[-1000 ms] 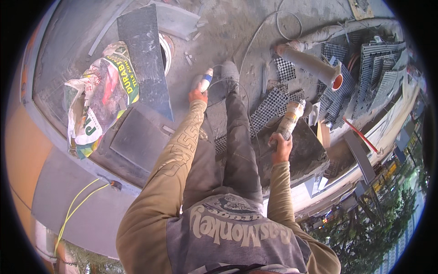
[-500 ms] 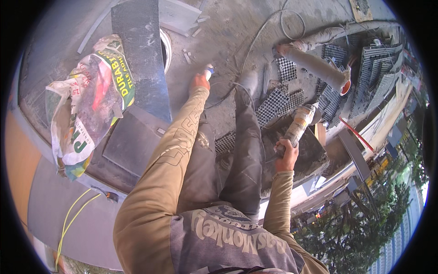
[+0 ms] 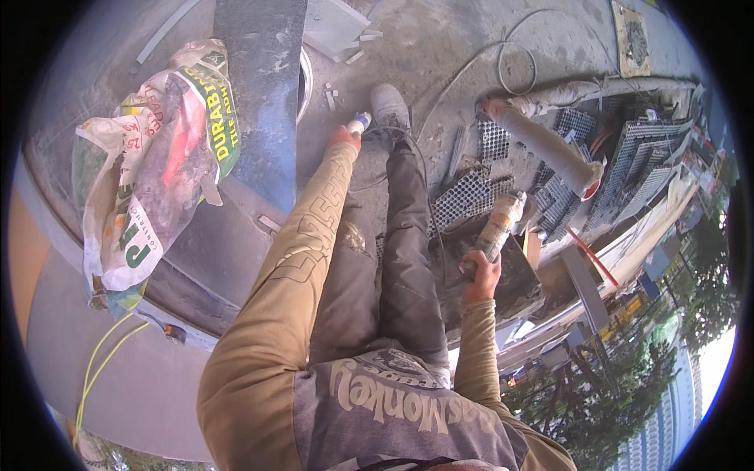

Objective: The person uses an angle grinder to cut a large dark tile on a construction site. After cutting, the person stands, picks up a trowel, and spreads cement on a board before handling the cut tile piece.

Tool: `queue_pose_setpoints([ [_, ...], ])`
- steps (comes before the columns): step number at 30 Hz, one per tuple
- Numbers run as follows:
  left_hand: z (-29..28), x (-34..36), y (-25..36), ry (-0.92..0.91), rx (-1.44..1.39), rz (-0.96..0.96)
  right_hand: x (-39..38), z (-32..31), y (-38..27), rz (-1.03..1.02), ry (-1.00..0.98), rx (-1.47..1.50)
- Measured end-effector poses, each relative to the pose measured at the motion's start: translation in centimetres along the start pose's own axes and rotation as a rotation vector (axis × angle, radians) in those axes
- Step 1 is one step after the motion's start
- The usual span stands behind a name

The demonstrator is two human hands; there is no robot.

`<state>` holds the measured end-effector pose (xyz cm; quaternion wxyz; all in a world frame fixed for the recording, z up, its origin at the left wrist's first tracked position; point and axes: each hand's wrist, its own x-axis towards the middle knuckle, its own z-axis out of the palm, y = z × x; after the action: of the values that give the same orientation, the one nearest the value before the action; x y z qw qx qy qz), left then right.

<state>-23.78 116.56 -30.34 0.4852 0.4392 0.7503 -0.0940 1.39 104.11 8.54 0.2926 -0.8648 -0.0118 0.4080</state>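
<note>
My right hand (image 3: 481, 273) is wrapped round the near end of a thick cylindrical tool (image 3: 499, 224), bound in pale, dusty wrapping with orange patches. It tilts up and away to the right; its exact kind I cannot make out. Ahead on the left, my left hand (image 3: 345, 138) closes round a small white and blue object (image 3: 359, 122), perhaps a bottle, mostly covered by the fingers. Close beside that object is my dusty shoe (image 3: 389, 106). A thin dark cable (image 3: 425, 169) runs down past my right leg.
At left lies a crumpled printed bag (image 3: 169, 149), next to a long dark slab (image 3: 259, 102). Grey perforated grid panels (image 3: 640, 169) are piled at right, with a wrapped tube (image 3: 542, 141) across them. Cable loops (image 3: 518, 67) lie on the dusty floor.
My foot has stepped forward and left, beside my left hand. The view has shifted, and both hands still grip the same things. The right-hand tool sits slightly further left.
</note>
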Motion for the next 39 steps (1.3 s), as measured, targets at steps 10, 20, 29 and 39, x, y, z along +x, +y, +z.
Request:
queue_pose_setpoints([
  [10, -0.8, -4.1, 3.6, 0.026, 0.003, 0.009, 2.0, 3.2, -3.4, -0.012, -0.119, -0.053],
  [20, -3.5, -11.6, 6.6, 0.006, 0.149, -0.015, 6.2, 5.7, -7.1, -0.163, -0.198, -0.165],
  [29, -6.1, -6.8, 4.6, 0.456, -0.334, -0.021, 18.1, 13.7, -6.8, -0.547, -0.145, -0.621],
  [39, -4.2, -5.6, 0.6, 0.331, -0.203, 0.093, 31.5, 38.7, -12.2, -0.737, -0.166, -0.923],
])
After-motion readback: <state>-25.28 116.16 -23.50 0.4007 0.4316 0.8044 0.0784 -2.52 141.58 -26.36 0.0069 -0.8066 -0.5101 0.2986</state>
